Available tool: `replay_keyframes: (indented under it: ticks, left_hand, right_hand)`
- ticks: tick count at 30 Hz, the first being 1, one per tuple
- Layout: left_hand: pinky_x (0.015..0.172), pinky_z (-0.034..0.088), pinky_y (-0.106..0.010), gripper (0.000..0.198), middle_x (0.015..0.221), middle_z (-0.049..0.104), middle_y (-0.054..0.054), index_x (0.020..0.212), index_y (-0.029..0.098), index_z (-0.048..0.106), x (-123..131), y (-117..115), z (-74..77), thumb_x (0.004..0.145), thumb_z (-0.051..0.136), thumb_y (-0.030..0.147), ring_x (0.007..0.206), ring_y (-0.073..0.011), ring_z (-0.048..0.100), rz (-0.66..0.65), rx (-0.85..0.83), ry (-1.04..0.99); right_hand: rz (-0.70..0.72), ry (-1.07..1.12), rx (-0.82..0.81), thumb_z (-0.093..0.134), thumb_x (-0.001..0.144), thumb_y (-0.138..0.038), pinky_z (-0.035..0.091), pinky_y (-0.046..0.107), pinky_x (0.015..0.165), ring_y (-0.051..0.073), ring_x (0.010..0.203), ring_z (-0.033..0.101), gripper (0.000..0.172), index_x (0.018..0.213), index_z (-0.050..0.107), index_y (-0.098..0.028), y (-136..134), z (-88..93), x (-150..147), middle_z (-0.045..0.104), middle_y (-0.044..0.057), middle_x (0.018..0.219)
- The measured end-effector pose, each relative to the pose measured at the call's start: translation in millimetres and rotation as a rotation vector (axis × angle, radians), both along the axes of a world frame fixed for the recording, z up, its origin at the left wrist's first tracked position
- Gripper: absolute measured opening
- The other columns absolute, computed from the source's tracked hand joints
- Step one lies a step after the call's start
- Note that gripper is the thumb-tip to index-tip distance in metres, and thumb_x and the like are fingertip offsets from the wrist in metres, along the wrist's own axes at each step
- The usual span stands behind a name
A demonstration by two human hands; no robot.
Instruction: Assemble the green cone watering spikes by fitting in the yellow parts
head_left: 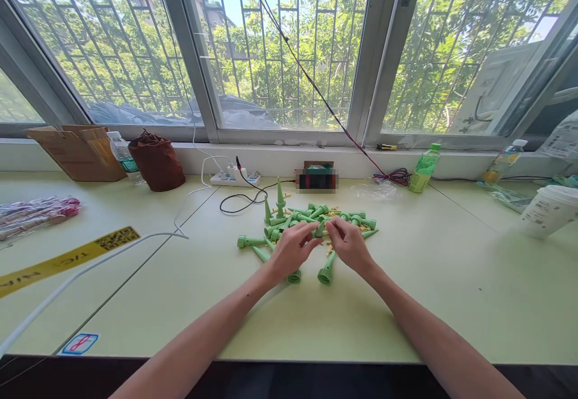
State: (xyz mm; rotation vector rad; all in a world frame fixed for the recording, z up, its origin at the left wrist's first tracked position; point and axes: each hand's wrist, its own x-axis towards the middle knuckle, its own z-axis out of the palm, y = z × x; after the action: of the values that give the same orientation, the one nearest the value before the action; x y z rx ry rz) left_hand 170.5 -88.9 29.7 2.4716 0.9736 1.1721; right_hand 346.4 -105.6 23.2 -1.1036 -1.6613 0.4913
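Observation:
A heap of several green plastic cone-shaped spikes (311,215) with small yellow pieces (332,212) among them lies on the pale green table (180,290). My left hand (291,250) and my right hand (348,242) meet over the front of the heap. Both are closed in a pinch on one green spike (319,229) held between their fingertips. Two loose spikes (326,269) lie on the table just below my hands, and one spike (280,197) stands upright at the back of the heap.
On the sill side stand a power strip (235,177) with cables, a brown bag (156,161), a cardboard box (79,149), a green bottle (424,168) and a white paper cup (546,209). A white cable (90,266) and yellow tape (67,259) cross the table's left.

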Motion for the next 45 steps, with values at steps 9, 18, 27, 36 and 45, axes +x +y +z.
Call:
replay_keyframes:
  ticks: [9, 18, 27, 36, 45]
  left_hand:
    - [0.058, 0.044, -0.021, 0.023, 0.080, 0.066, -0.001, 0.113, 0.021, 0.058, 3, -3, 0.9, 0.092, 0.056, 0.029, 0.062, -0.0107, 0.055, -0.015, -0.077, -0.088]
    - [0.057, 0.041, -0.025, 0.053, 0.055, 0.058, -0.001, 0.055, 0.015, 0.053, 5, -4, 10.9, 0.098, 0.041, 0.043, 0.054, -0.0116, 0.053, 0.008, -0.183, -0.169]
    - [0.057, 0.042, -0.024, 0.056, 0.056, 0.064, -0.001, 0.059, 0.014, 0.065, 2, -4, 9.8, 0.095, 0.043, 0.050, 0.054, -0.0123, 0.057, -0.030, -0.321, -0.137]
    - [0.055, 0.035, -0.023, 0.045, 0.056, 0.058, 0.001, 0.060, 0.014, 0.061, 2, -7, 12.3, 0.091, 0.054, 0.046, 0.053, -0.0100, 0.046, 0.028, -0.156, -0.046]
    - [0.056, 0.037, -0.022, 0.029, 0.069, 0.057, 0.001, 0.068, 0.015, 0.059, 0, -5, 9.1, 0.088, 0.064, 0.037, 0.059, -0.0093, 0.048, -0.035, -0.049, -0.019]
  right_hand:
    - [-0.088, 0.065, -0.002, 0.044, 0.097, -0.044, 0.030, 0.026, 0.048, 0.013, 0.048, 0.038, 0.033, 0.075, 0.051, -0.021, 0, 2.3, 0, 0.042, -0.004, 0.054]
    - [-0.043, 0.111, 0.010, 0.045, 0.097, -0.043, 0.030, 0.025, 0.048, 0.012, 0.048, 0.037, 0.030, 0.077, 0.050, -0.021, -1, 2.0, 1, 0.041, -0.005, 0.056]
    - [0.082, 0.085, 0.024, 0.047, 0.097, -0.039, 0.029, 0.024, 0.050, 0.011, 0.051, 0.036, 0.029, 0.075, 0.050, -0.020, -3, 1.8, 0, 0.040, -0.004, 0.059]
    - [0.084, 0.126, -0.030, 0.047, 0.096, -0.042, 0.030, 0.025, 0.048, 0.011, 0.049, 0.039, 0.030, 0.075, 0.050, -0.020, 0, -2.0, 0, 0.040, -0.004, 0.057]
    - [0.102, 0.165, -0.104, 0.046, 0.096, -0.046, 0.028, 0.025, 0.044, 0.011, 0.043, 0.036, 0.036, 0.070, 0.045, -0.021, 0, -0.6, 0, 0.039, -0.006, 0.049]
